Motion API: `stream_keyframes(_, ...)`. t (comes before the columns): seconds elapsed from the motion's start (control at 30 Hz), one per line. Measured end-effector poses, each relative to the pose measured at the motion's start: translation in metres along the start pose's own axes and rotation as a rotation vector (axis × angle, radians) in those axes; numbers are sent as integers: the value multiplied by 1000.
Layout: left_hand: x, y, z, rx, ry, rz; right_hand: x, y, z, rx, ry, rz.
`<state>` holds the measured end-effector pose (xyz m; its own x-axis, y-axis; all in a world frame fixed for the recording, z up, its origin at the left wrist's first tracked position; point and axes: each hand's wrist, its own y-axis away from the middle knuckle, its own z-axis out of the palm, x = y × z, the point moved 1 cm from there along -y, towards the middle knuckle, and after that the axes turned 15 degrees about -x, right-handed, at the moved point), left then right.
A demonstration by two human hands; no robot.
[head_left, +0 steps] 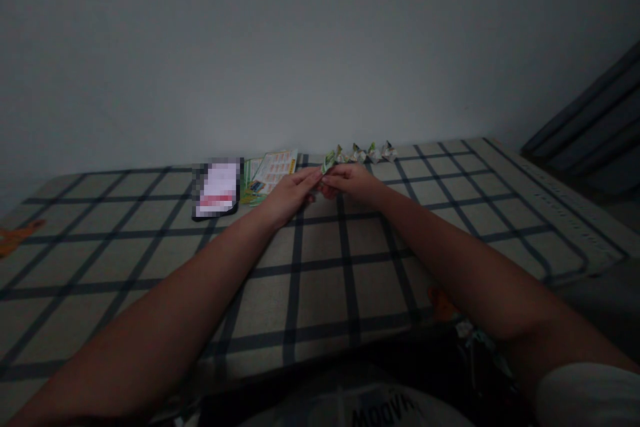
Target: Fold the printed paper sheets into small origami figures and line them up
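Note:
My left hand (291,195) and my right hand (356,181) meet over the far part of the cloth-covered table. Between their closed fingertips is a small folded piece of green and white printed paper (328,161); its lower part is hidden by the fingers. Just beyond my right hand stands a row of several small folded paper shapes (373,153), pointed on top and printed in green and white. Left of my left hand lie printed paper sheets (273,170), overlapping, with green edges and blocks of text.
A phone (218,188) with a lit, blurred screen lies left of the sheets. The checked tablecloth (320,293) reaches a plain wall (320,47) at the back. An orange thing (20,236) is at the left edge, and dark folded fabric (595,113) hangs at the right.

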<state>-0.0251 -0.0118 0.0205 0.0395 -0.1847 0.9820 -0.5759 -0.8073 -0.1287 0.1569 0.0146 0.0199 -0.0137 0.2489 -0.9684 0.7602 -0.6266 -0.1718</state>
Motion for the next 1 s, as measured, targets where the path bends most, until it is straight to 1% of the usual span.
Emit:
stream_keyframes(0.27, 0, 1, 1, -12, -111, 48, -4, -1, 0, 46, -10, -8)
stream_keyframes(0.3, 0, 1, 1, 10, -120, 57, -5, -1, 1, 62, -6, -2)
stream_keyframes(0.37, -1, 0, -1, 100, -109, 81, -7, 1, 1, 119, 13, 23)
stream_keyframes(0.47, -4, -2, -4, 234, 5, 99, -10, 2, 2, 213, 51, 55)
stream_keyframes(0.57, -6, -5, -5, 257, 129, 78, -11, 2, 3, 240, 82, 56)
stream_keyframes(0.63, -7, -6, -4, 276, 149, 65, -11, 2, 3, 253, 106, 55)
stream_keyframes(0.73, -8, -6, -5, 330, 105, 47, -10, 2, 2, 264, 133, 46)
stream_keyframes(0.87, -13, -5, -9, 384, 8, 36, -10, 3, 2, 225, 133, 24)
stream_keyframes(1.0, -15, -5, -10, 429, -43, 35, -10, 3, 3, 244, 161, 42)
